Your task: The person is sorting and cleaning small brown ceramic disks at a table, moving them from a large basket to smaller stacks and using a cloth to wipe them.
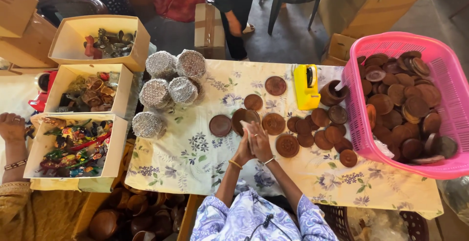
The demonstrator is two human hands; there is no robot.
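1. The left hand [243,145] and right hand [260,142] meet above the near middle of the table [195,163], closed together round a brown disc [243,121] with a pale cloth [245,129] pressed against it — the disc's top edge shows just above the fingers

2. Loose discs [312,128] lie spread on the flowered cloth to the right of the hands, and a few more sit to the left and far side, each lying flat and mostly apart

3. The pink basket [452,89] at the right edge is heaped with many more discs; judging by that heap, most of the wiping is left and only a small share lies out on the table

4. A yellow tape dispenser [306,86] stands far of the loose discs, with a small brown cup [333,93] just beside it

5. Foil-wrapped bundles [168,82] cluster at the far left — beyond them three open boxes [73,143] hold small coloured figures

6. Another person's hand [12,127] rests at the left edge, well apart
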